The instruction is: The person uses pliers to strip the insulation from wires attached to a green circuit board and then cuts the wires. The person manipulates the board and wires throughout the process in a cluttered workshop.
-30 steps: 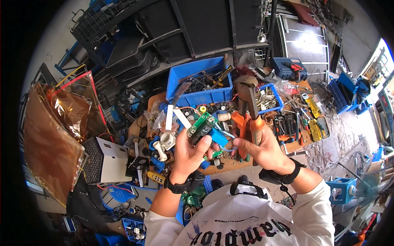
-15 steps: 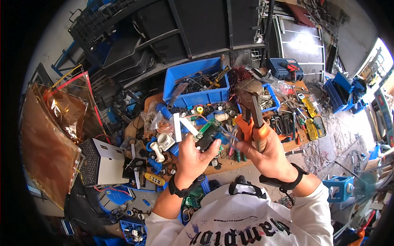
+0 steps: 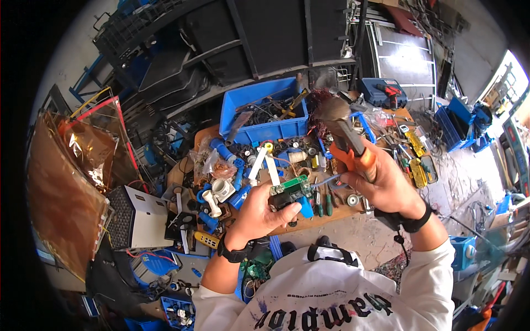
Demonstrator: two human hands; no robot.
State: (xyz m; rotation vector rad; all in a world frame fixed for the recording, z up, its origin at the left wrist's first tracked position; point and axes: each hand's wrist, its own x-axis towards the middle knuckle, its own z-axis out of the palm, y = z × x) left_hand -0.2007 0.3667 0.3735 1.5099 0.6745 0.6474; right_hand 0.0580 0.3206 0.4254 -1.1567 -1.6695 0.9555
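**A:** Circuit board (image 3: pixel 291 190), small green one, sits in the left hand (image 3: pixel 264 212), fingers clamped round it, held above the messy workbench (image 3: pixel 331 215)

**B:** and the right hand (image 3: pixel 381 185)?

**A:** wrapped tight on orange-handled pliers (image 3: pixel 346 138), jaws pointing up and away. A thin wire (image 3: pixel 328 180) runs between board and right fingers. Blue bin (image 3: pixel 264 113) of junk sits behind

We see a cluttered wooden workbench (image 3: pixel 337 212) under dark shelving (image 3: pixel 265 38), a blue bin (image 3: pixel 259 113) on it (full of tools), bright daylight at right.
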